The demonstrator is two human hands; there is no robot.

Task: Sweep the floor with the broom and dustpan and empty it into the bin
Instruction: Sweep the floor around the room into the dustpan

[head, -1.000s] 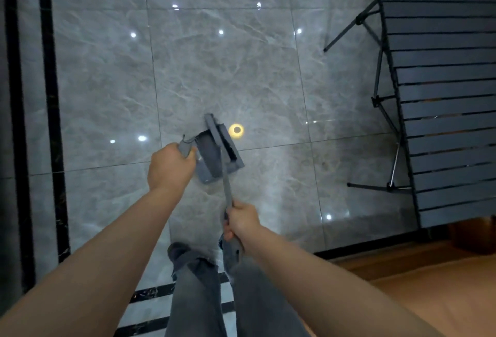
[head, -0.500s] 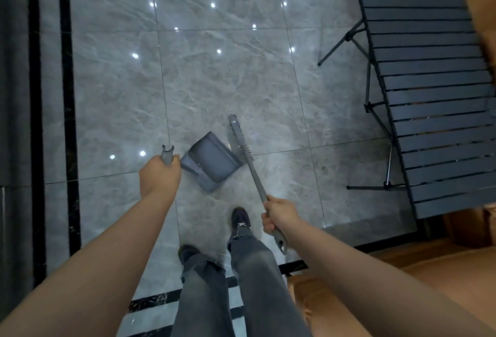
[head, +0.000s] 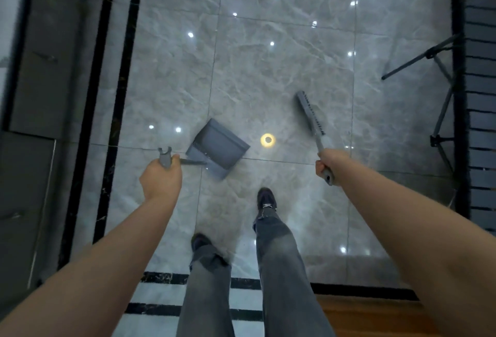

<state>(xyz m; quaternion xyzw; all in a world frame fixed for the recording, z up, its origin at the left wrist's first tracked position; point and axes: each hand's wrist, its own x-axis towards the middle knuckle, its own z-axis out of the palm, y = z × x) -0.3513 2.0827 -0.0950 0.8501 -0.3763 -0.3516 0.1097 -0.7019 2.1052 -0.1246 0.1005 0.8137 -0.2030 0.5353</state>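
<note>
- The person's legs in grey jeans (head: 279,264) stand nearest, in dark shoes (head: 265,198) on the glossy grey marble-tiled floor (head: 268,68), with black-and-white border stripes (head: 161,277) beneath them.
- The left hand (head: 161,179) is clenched round the top of the grey plastic dustpan's long handle (head: 167,158), whose forked tip sticks out above the fist.
- The right hand (head: 331,163) grasps the grey handle of the grey plastic broom (head: 311,115), well apart from the left.
- The dustpan's grey rectangular scoop (head: 218,147) sits low over the floor between the hands; contact cannot be told.
- The broom head lies beyond the right hand, apart from the scoop.
- A dark slatted folding table (head: 480,111) with thin metal legs stands far right.
</note>
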